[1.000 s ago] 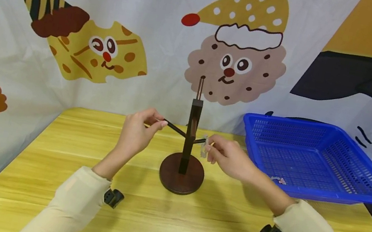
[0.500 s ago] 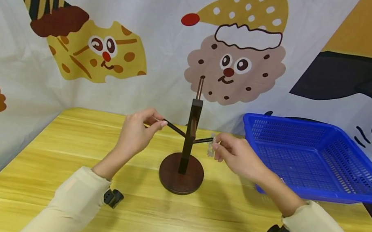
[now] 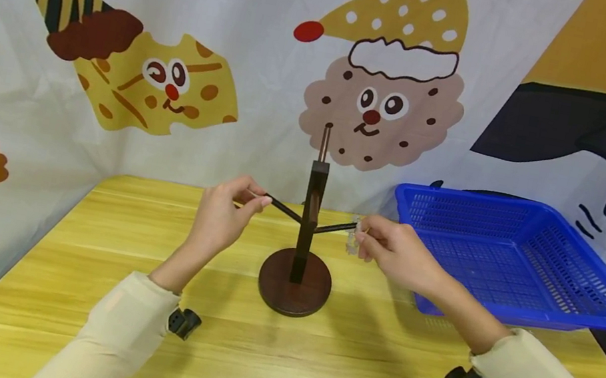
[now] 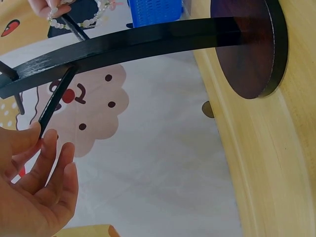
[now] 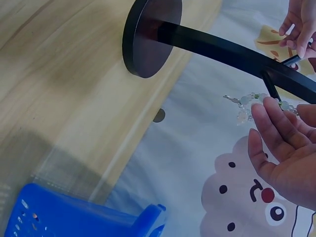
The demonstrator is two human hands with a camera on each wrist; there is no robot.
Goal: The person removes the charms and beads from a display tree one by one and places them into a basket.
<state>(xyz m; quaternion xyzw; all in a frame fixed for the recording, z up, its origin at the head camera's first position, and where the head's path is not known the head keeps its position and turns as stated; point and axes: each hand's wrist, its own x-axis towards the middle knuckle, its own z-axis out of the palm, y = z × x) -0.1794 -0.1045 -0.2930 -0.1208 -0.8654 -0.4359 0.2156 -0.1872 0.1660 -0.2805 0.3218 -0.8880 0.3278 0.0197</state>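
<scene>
A dark wooden rack (image 3: 302, 250) with a round base and several thin pegs stands upright on the table. My left hand (image 3: 222, 215) pinches the end of its left peg (image 4: 55, 102) between thumb and fingertips. At the tip of the right peg (image 3: 334, 228), my right hand (image 3: 403, 257) pinches a beaded bracelet (image 5: 245, 101) with clear and pale green beads and a small pink charm. The bracelet hangs down from the fingers, close to the peg's end. Whether its loop is still around the peg cannot be made out.
To the right sits a blue plastic basket (image 3: 509, 259) with meshed walls, just beyond the right forearm. A printed cloth (image 3: 268, 108) hangs behind the yellow wood-grain table (image 3: 272, 366).
My right hand has slid to the right along the right peg to its tip, carrying the bracelet with it. The left hand and the rack have stayed in place.
</scene>
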